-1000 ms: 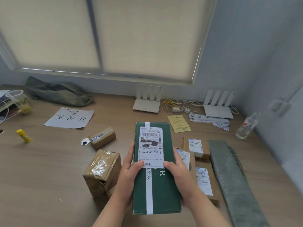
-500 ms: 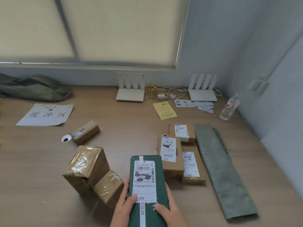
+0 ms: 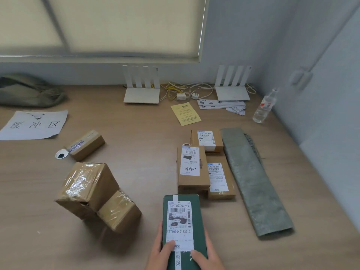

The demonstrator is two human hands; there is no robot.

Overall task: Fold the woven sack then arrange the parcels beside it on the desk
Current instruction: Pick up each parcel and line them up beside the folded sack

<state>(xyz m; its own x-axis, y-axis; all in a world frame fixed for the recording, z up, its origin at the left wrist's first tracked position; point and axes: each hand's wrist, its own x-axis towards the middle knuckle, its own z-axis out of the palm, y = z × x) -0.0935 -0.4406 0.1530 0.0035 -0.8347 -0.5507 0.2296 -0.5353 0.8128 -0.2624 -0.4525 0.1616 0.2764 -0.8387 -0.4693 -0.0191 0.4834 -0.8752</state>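
Observation:
The grey-green woven sack (image 3: 253, 180) lies folded in a long strip at the right of the desk. Three labelled brown parcels sit just left of it: a far one (image 3: 207, 140), a tall one (image 3: 191, 168) and a flat one (image 3: 220, 179). I hold a dark green parcel (image 3: 183, 227) with a white label at the bottom centre, my left hand (image 3: 161, 254) on its left edge and my right hand (image 3: 207, 257) on its right edge. Two taped boxes (image 3: 87, 186) (image 3: 118, 210) stand at left, and a small box (image 3: 85, 144) lies farther back.
Two white routers (image 3: 142, 94) (image 3: 231, 92) with cables line the back wall. A yellow sheet (image 3: 186, 113), paper slips (image 3: 222, 106), a water bottle (image 3: 265, 108), a white sign (image 3: 35, 124) and a second crumpled sack (image 3: 29, 92) also lie on the desk (image 3: 136, 152).
The green parcel and both hands have come down and toward me, now low in the frame. The view has swung right and down, showing the whole folded sack.

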